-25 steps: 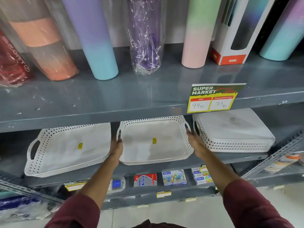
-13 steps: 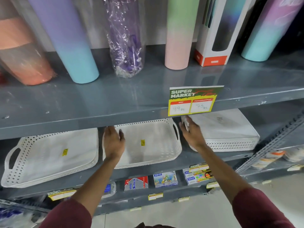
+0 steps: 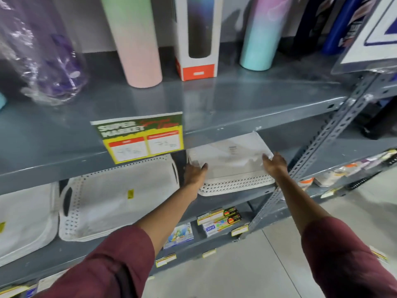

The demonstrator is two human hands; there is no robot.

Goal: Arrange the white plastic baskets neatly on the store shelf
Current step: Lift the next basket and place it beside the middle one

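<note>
Three white perforated plastic baskets lie on the middle shelf [image 3: 253,195]. The left basket [image 3: 25,222] and the middle basket [image 3: 111,203] face up, each with a yellow sticker. The right basket [image 3: 232,160] is turned upside down and looks like a stack. My left hand [image 3: 194,173] grips its left edge. My right hand [image 3: 275,166] lies on its right top corner, fingers over the rim. The view is blurred by motion.
The grey shelf above [image 3: 214,104] holds tall pastel tumblers [image 3: 137,39], a boxed bottle [image 3: 197,37] and a plastic-wrapped purple one [image 3: 53,61]. A green and yellow price sign [image 3: 139,136] hangs from its edge. A slotted steel brace [image 3: 322,147] slants close to my right hand. Small stationery boxes [image 3: 219,220] sit below.
Both hands have left the middle basket and moved right to the upside-down basket, one on each side. My view has swung to the right.
</note>
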